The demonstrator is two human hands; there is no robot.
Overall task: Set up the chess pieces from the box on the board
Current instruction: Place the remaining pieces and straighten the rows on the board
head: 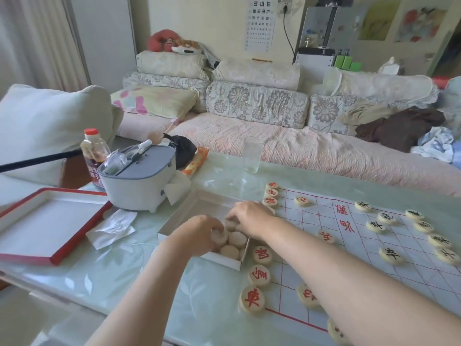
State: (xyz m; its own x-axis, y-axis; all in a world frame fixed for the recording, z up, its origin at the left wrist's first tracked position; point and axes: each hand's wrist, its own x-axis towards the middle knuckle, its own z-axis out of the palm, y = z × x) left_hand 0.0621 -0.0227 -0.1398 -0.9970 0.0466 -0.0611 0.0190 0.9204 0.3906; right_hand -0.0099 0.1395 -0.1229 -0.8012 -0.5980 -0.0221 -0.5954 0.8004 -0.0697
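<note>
Box: the white box (225,261) sat on the glass-topped table (119,275), hard against the board's left edge.
Pieces in the box: pale discs (237,238) lay blank side up, packed touching one another in the box's near end.
Left hand: my left hand (202,233) reached in from 7 o'clock, fingers curled round one blank disc.
Right hand: my right hand (252,218) came across from 4 o'clock, fingers bent down over the discs at the box's far end; I could not tell whether it held one.
Board: the white sheet with red lines (374,258) spread out to 3 o'clock of the box.
Red pieces: a row (259,275) followed the board's left edge at 5 o'clock, the nearest just beside the box's corner; more sat along the same edge at 1 o'clock (270,193).
Black pieces: a cluster (391,255) stood well apart, at the board's right side.
Open room: bare table lay at 6 to 8 o'clock, and bare squares in the board's middle.
Tissue: crumpled paper (112,228) lay near, at 9 o'clock.
Lid: a red-rimmed tray (50,226) lay beyond it, reaching the table's left edge.
Appliance: a grey-topped pot (139,181) stood at 11 o'clock, a bottle (93,156) behind it.
Glass: an upright tumbler (253,154) stood at 12 o'clock near the table's far edge.
Sofa: cushions (257,106) ran past that edge.
</note>
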